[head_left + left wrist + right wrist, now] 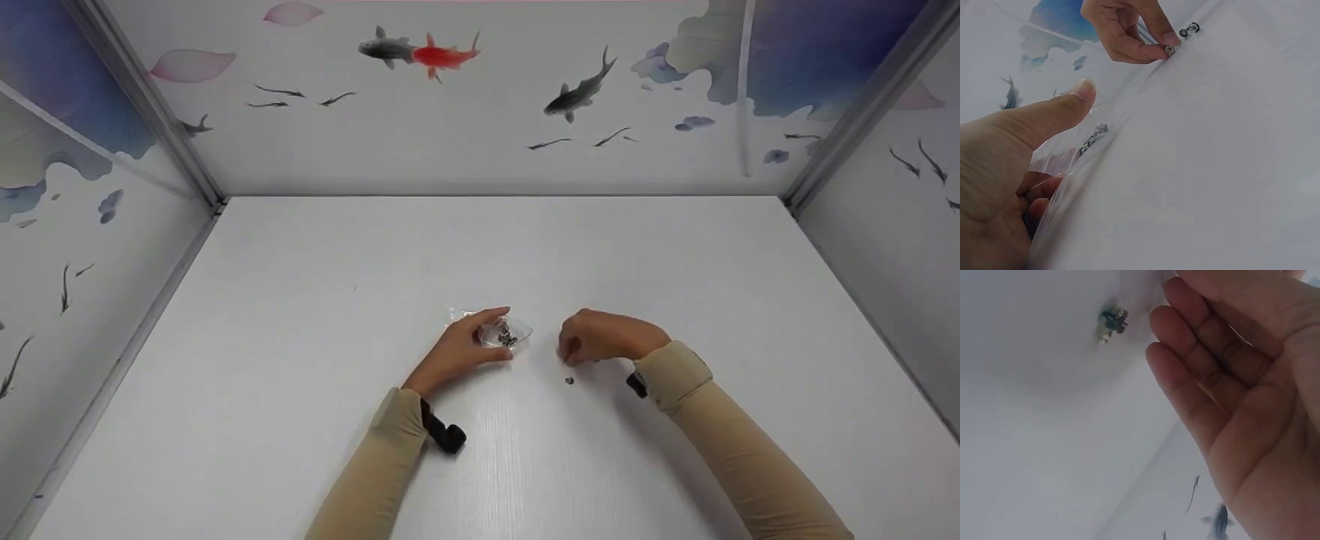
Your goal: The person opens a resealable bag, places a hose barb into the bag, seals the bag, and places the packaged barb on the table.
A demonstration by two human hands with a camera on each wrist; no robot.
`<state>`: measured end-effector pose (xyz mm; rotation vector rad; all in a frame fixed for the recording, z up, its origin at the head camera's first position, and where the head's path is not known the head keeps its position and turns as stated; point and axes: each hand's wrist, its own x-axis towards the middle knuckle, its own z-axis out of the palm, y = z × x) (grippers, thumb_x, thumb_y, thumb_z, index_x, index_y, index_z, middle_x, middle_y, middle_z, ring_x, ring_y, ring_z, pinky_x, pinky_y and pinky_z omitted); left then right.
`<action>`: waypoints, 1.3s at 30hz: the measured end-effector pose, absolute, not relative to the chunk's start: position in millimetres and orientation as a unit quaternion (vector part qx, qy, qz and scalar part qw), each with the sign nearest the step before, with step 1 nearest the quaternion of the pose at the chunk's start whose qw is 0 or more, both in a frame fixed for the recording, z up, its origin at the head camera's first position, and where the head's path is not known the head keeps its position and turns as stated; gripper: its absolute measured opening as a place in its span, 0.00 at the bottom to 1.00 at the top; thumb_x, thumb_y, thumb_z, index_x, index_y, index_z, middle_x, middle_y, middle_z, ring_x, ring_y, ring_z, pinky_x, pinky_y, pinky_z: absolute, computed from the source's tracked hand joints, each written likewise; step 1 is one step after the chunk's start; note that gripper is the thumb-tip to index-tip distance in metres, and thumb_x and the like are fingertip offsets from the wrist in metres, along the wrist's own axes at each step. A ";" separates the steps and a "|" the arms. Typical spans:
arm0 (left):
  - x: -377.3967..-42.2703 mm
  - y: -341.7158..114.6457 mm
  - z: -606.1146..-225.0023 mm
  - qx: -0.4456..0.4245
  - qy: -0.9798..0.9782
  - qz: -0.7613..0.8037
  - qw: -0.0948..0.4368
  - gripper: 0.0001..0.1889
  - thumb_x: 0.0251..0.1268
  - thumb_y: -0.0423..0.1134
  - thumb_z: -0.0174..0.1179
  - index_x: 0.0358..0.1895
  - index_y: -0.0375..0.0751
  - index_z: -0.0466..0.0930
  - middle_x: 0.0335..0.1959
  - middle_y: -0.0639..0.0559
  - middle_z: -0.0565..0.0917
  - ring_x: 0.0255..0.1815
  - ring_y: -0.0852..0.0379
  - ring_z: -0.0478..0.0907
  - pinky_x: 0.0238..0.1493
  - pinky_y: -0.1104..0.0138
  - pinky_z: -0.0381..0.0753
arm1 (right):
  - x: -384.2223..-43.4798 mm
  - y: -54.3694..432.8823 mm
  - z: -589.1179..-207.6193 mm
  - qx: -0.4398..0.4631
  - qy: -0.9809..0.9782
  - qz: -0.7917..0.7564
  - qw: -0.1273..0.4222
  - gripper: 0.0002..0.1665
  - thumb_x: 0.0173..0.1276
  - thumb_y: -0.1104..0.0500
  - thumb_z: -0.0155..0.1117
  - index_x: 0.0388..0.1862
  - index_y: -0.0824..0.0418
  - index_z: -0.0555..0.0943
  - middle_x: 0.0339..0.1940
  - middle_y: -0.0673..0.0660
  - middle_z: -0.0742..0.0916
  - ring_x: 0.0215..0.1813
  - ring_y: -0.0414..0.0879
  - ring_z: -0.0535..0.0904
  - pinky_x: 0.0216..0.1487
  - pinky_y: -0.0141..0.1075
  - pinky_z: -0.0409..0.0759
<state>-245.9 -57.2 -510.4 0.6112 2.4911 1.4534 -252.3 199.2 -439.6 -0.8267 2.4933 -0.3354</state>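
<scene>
A clear plastic bag (489, 337) with several small dark metal pieces (508, 337) inside lies on the table. My left hand (456, 346) holds it, thumb at the near side and fingers at the far side, and its mouth faces right. In the left wrist view the bag (1053, 154) is see-through and crinkled. My right hand (604, 335) is just right of the bag, low over the table. Between its thumb and index fingertip it pinches a small metal screw (1170, 50). Two more small metal pieces (1189, 29) lie beside those fingertips; the right wrist view blurs the loose pieces (1112, 322).
A white table (300, 435) spreads around both hands. Printed panels with fish close it off at the back (480, 142) and at both sides. Black wrist straps (448, 436) sit at the sleeve cuffs.
</scene>
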 end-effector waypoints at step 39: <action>-246.2 -58.2 -508.1 0.221 0.838 0.489 0.095 0.37 0.54 0.48 0.71 0.69 0.52 0.68 0.67 0.50 0.73 0.64 0.53 0.71 0.65 0.57 0.68 | -264.3 176.3 -414.6 -0.398 0.895 -0.143 0.139 0.07 0.65 0.65 0.65 0.40 0.63 0.87 0.38 0.54 0.88 0.42 0.44 0.82 0.47 0.38 0.81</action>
